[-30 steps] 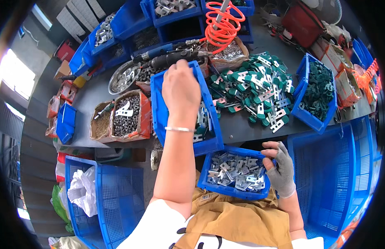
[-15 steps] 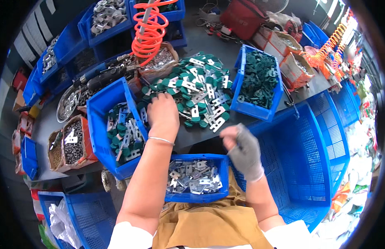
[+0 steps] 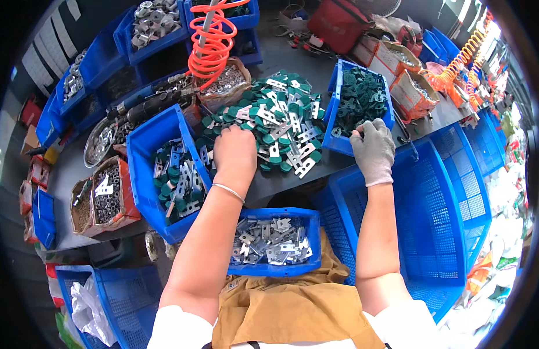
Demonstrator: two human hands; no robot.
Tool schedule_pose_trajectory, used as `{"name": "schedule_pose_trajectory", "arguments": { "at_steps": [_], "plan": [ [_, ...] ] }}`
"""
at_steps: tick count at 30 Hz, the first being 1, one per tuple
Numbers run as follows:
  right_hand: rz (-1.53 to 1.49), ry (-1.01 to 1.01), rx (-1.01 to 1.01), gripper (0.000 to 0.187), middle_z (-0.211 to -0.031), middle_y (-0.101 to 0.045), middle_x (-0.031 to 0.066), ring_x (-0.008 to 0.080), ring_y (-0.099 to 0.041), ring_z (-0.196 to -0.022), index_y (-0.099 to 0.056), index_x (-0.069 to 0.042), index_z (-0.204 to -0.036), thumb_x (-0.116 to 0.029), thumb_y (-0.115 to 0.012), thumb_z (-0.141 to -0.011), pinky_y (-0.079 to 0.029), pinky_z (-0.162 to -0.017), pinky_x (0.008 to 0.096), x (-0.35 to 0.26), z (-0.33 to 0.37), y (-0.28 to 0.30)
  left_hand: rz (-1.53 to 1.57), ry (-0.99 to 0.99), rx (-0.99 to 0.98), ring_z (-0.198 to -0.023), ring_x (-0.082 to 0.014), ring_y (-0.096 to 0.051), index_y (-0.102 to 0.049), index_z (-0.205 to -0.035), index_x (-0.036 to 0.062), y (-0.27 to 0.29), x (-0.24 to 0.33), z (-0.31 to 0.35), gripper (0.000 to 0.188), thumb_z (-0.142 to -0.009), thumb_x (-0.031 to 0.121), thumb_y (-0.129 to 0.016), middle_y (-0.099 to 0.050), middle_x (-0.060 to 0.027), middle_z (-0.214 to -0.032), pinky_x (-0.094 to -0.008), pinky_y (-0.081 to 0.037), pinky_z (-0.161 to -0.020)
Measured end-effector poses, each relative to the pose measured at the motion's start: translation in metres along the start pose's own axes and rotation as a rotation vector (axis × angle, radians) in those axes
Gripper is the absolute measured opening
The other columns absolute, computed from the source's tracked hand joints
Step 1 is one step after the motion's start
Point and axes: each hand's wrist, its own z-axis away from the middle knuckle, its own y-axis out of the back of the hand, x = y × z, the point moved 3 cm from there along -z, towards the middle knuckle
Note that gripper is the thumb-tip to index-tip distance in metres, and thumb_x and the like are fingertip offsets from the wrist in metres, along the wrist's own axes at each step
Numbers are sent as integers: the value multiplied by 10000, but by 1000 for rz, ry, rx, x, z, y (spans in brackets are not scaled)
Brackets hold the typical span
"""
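My bare left hand (image 3: 234, 152), a bracelet on its wrist, rests at the near left edge of a heap of metal plates with green ends (image 3: 281, 125). Its fingers curl down; whatever they hold is hidden. My right hand (image 3: 376, 146), in a grey glove, is at the near rim of a blue bin (image 3: 339, 143) filled with dark green parts (image 3: 357, 96). Thumb and fingers are drawn together there, and I cannot make out anything between them. Close to my body stands a blue bin (image 3: 275, 270) of small silvery metal plates (image 3: 272, 241).
Left of the heap is a blue bin (image 3: 142, 145) of green-ended plates. Boxes of small hardware (image 3: 109, 195) stand farther left. A coiled orange air hose (image 3: 214, 49) hangs over the bench. Large blue crates (image 3: 420, 221) stand at right, a blue crate (image 3: 130, 296) at lower left.
My right hand has moved away from me and right, from beside the heap's near edge to the bin of dark green parts. My left hand stays by the heap, shifted slightly right.
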Motion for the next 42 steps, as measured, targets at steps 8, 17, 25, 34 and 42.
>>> {"name": "schedule_pose_trajectory", "arguments": {
  "at_steps": [8,17,25,34,42],
  "plan": [
    [83,207,213,130,-918,-624,93,315,-641,-857,-624,-106,-870,-225,-673,-873,-530,-740,435,8,-5,7,566,-122,248,-846,-277,-682,-589,-1208,-56,63,-6,50,330,-882,-12,-575,-639,-197,-1054,-325,-579,-687],
    [-798,831,183,221,-823,-583,7,214,-564,-718,-718,-152,-872,-31,-805,-708,-447,-626,319,-105,103,40,2346,528,-868,-1012,-265,-700,-527,-1352,-46,-1,11,132,415,-999,162,-593,-668,-157,-1160,-393,-627,-813],
    [-596,995,-209,196,-978,-607,51,194,-620,-842,-677,-158,-958,-104,-673,-770,-519,-661,325,-118,170,-7,1748,272,-133,-750,-84,-641,-667,-1157,28,18,-13,138,224,-947,102,-681,-713,-72,-911,-188,-483,-567],
    [-681,816,-209,204,-1078,-637,87,260,-651,-854,-604,-98,-948,-93,-694,-765,-545,-684,372,-99,174,-3,2262,596,-302,-800,-155,-690,-635,-1140,-18,-2,-2,158,191,-968,65,-631,-691,-87,-951,-297,-605,-697],
    [-890,646,91,425,-1103,-644,187,321,-654,-773,-521,-66,-1024,120,-694,-684,-557,-644,384,-94,135,36,2223,534,-353,-768,-142,-680,-640,-1106,-10,1,15,172,162,-967,73,-634,-683,-75,-951,-295,-597,-672]
  ]
}}
